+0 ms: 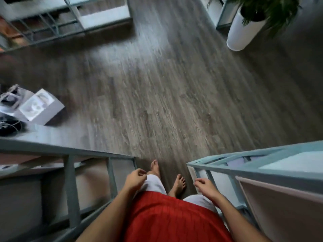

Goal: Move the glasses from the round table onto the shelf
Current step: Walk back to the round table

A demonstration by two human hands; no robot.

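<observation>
I look straight down at my bare feet on a wood floor, standing in a narrow gap between two metal-framed shelf units. My left hand (135,179) hangs by my left leg with its fingers loosely curled and nothing in it. My right hand (206,187) hangs by my right leg, also loosely curled and holding nothing. A grey-green shelf unit (70,154) stands close on my left and another shelf unit (248,169) close on my right. No glasses and no round table appear in this view. The picture is blurred by motion.
On top of the left shelf lie a white box (41,107), a dark item with cords (9,127) and other small things. A tall white planter (244,28) with a green plant stands at the far right. Another metal shelf (57,23) is at the far left. Wood floor (166,84) lies ahead.
</observation>
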